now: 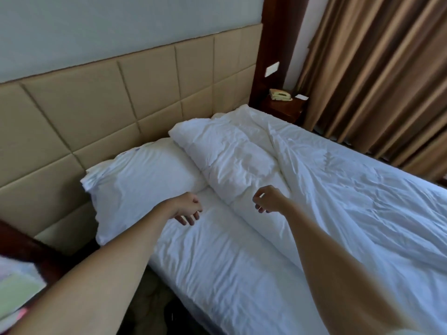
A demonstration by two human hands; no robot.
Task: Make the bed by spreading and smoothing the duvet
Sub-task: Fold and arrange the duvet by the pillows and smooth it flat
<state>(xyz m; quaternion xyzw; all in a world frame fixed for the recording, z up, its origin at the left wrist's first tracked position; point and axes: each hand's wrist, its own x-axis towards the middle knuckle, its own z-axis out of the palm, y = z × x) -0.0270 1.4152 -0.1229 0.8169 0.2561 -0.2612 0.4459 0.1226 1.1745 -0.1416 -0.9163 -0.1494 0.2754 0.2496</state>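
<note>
A white duvet (338,189) covers the far and right part of the bed, wrinkled, with its top edge bunched in a thick fold (229,155) near the headboard. A white pillow (142,180) lies at the head of the bed on the left. Bare white sheet (217,262) shows along the near side. My left hand (187,210) hovers over the sheet just below the pillow, fingers loosely curled and empty. My right hand (267,199) hangs above the duvet's near folded edge, fingers curled down, holding nothing.
A beige padded headboard (96,112) runs behind the bed. A wooden nightstand (285,108) with a telephone (280,95) stands at the far corner beside brown curtains (377,68). Colourful fabric (14,293) lies at the lower left.
</note>
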